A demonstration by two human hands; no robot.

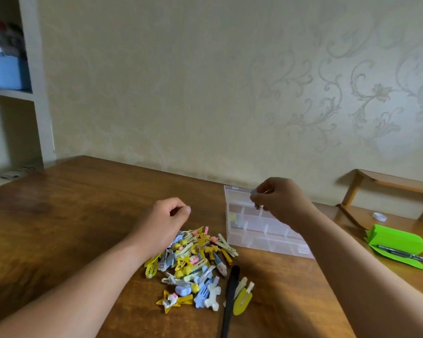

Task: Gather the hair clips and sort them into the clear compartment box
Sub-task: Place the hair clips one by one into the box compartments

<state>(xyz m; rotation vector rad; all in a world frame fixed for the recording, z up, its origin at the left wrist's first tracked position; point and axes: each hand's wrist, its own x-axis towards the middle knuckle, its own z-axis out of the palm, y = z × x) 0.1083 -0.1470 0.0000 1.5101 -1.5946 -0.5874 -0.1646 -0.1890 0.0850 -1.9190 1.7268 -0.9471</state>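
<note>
— Where are the clips [193, 264]?
— Heaped just left of the box [266, 243], whose long side runs left to right. Right hand [279, 201] pinches one small clip [253, 192] above it.
— Left hand [166, 218]?
— Curled, empty, left of the box.

the hair clips [193, 267] are yellow, blue, pink and white. the compartment box [264, 230] is clear, the bench [83, 203] brown, the folded paper [398, 242] bright green.

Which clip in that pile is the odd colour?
The long black clip at the right edge of the pile; the rest are yellow, blue, pink or white.
</note>
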